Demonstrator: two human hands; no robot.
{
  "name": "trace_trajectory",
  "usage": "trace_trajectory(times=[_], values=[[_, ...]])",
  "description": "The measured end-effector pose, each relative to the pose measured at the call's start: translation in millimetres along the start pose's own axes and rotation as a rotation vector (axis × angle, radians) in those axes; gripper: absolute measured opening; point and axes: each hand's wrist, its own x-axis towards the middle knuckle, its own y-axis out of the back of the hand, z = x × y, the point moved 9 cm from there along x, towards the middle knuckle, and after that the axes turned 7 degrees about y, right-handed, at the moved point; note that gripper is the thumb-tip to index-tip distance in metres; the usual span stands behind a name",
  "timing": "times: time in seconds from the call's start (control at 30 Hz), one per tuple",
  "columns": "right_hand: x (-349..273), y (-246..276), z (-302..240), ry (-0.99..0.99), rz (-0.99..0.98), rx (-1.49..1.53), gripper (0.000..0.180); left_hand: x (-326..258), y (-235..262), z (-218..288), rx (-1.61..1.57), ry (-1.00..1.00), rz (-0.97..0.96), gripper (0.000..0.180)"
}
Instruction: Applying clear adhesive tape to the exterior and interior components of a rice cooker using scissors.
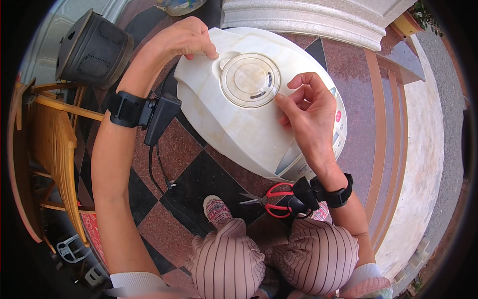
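Note:
A white rice cooker (214,94) sits on the tiled floor in front of me, its lid stained yellowish. A round clear vent cap (250,80) lies in the recess on top of the lid. My left hand (191,37) is bent over the cooker's far left edge, its thumb on the lid beside the cap; part of its fingers is hidden. Over the cap's right side is my right hand (308,104), fingers curled and apart, the thumb tip at the cap's rim. Nothing shows between those fingers. Both wrists wear black straps with devices.
Red-handled scissors (271,200) lie near my feet. A black cable (155,172) hangs below my left wrist. A dark perforated metal drum (92,50) and wooden chairs (57,134) stand at left. A pale stone base (303,22) is behind the cooker; steps (388,149) run along the right.

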Motion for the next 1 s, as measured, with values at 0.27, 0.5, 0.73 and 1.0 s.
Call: trace_trajectory(times=[0.27,0.5,0.73,1.0], values=[[1.2,-1.7,-0.6,-0.017,-0.006,0.000,0.017,1.5,0.7,0.5,0.043,0.013,0.001,0.026],[5.6,-0.5,1.1,-0.006,-0.023,-0.077,0.017,1.5,-0.1,4.2,0.029,0.031,-0.035,0.028],[11.0,-4.8,-5.1,0.026,-0.078,-0.205,0.014,3.8,-0.8,4.4,0.055,0.030,-0.056,0.028],[14.9,-8.3,-6.8,0.033,-0.139,-0.275,0.014,3.8,-1.2,6.3,0.068,0.031,-0.072,0.028]])
